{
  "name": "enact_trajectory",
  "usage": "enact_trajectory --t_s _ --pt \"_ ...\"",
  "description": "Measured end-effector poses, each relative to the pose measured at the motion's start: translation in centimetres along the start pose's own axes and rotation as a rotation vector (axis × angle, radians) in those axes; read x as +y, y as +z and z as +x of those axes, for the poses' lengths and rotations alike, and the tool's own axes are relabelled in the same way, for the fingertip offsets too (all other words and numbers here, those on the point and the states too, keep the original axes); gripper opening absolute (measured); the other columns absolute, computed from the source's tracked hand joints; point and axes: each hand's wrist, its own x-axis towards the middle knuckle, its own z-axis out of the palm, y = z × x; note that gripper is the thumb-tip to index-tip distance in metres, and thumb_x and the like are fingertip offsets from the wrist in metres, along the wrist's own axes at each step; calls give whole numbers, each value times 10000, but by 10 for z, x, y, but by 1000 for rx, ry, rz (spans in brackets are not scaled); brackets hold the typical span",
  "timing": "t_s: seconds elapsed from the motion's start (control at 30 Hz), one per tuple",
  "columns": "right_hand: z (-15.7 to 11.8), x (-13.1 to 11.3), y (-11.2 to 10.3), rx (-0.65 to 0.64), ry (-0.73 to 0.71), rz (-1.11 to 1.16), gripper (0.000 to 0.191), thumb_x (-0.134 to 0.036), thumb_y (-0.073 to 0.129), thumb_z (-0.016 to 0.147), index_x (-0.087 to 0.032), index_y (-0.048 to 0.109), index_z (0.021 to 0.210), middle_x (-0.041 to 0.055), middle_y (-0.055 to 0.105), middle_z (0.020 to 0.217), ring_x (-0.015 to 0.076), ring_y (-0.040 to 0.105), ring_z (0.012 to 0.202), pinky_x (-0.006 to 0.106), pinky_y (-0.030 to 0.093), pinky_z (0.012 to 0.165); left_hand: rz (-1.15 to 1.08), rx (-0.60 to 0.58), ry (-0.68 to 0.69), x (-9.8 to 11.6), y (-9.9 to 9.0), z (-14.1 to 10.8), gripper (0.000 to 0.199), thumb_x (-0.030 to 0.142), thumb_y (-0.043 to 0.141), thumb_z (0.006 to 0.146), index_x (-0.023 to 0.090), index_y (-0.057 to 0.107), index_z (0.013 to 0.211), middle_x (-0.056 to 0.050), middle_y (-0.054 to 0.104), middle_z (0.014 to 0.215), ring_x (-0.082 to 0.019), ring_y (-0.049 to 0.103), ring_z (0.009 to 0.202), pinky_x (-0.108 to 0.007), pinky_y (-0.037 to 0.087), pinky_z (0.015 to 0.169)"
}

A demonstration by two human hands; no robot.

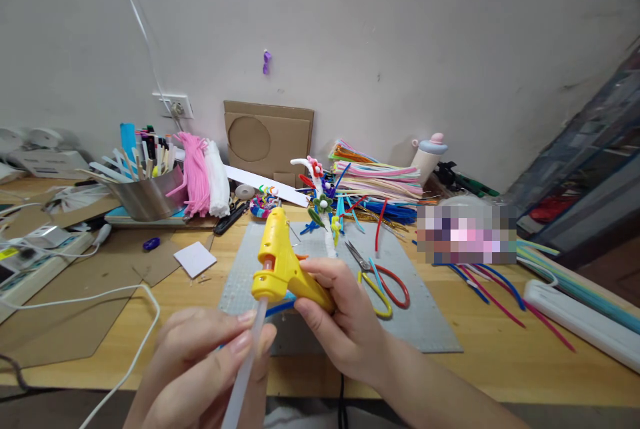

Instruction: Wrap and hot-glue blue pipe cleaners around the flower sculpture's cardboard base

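Wooden table (500,355) stands against a pale wall, and a grey mat (425,322) lies in its middle, with scissors (380,279) on the mat and many coloured pipe cleaners (375,179) behind. Above the near edge of the mat, the right hand (345,322) holds a yellow glue gun (283,265) by its handle, fingers wrapped and pressed around it, nozzle pointing away to the wall. The left hand (210,362) pinches a glue stick (247,369) between thumb and fingertips, close to the back opening of the gun; the stick's upper end is at or just inside that opening, I cannot tell which.

I judge the gun light and stiff, made of hard plastic, and best held at the handle, away from the nozzle, which may be hot. The stick looks pale, smooth and a little bendy, so it may slip or bow; a pinch near the gun gives more control.

Both hands are raised above the table, the right wrist coming in from the lower right and the left palm turned inward.
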Motion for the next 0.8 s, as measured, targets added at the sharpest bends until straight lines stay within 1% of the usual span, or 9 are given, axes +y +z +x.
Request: enact_trajectory --t_s 0.07,0.17,0.27,0.33,0.47,0.57,0.63,0.73,0.8 --pt "0 -1 0 3 -9 -11 438 -192 561 954 -332 430 1348 31 614 1134 158 607 872 275 496 760 -6 -2 -7 -1 -1 -1 290 58 747 738 250 667 941 47 694 997 -118 631 812 -320 514 731" --pt "-1 -1 -1 2 2 -21 440 -193 560 952 -339 420 1343 22 620 1092 157 592 826 271 491 719 -25 -18 4 -3 -3 -2 277 58 735 745 238 660 941 48 686 1013 -117 639 832 -329 516 737" --pt "-3 0 -1 0 18 -21 436 -205 561 952 -346 417 1339 23 622 1078 164 588 805 276 492 692 -11 -43 68 -5 -5 -1 253 53 726 748 222 656 923 41 681 1020 -111 644 835 -328 515 734" --pt "-3 0 -1 4 23 -22 432 -212 564 952 -348 420 1336 23 621 1057 174 594 820 283 496 697 20 -47 81 -6 -5 -1 233 68 727 754 223 654 912 38 684 1004 -115 651 834 -337 515 742" --pt "-3 0 0 -1 20 -26 445 -210 570 949 -349 418 1343 22 626 1054 178 602 835 288 498 713 -1 -20 49 -6 -5 -1 222 76 721 758 228 650 904 45 688 976 -114 646 801 -348 504 727" --pt "-2 -1 0 -7 3 -35 449 -200 569 947 -343 422 1347 27 632 1104 174 613 856 285 498 726 -54 -27 41 -8 -7 0 287 30 713 737 229 650 934 64 689 1002 -101 632 805 -332 496 715" --pt "-1 -3 0 -6 -8 -40 452 -193 567 946 -337 425 1350 29 633 1127 173 619 874 280 498 727 -73 -39 18 -8 -9 1 307 28 713 734 234 653 954 68 690 1002 -108 625 817 -336 496 724" --pt "-2 -4 -1 -1 -15 -56 456 -190 569 944 -331 426 1353 28 633 1130 167 621 860 272 500 714 -88 -29 -17 -6 -8 3 290 46 720 733 235 655 943 67 691 960 -116 620 795 -336 499 706" --pt "-1 -4 -1 0 -20 -74 455 -193 568 946 -332 423 1354 25 631 1128 163 621 845 270 500 707 -88 6 -41 -4 -6 5 274 41 718 730 229 647 917 71 688 916 -108 620 774 -318 502 687"
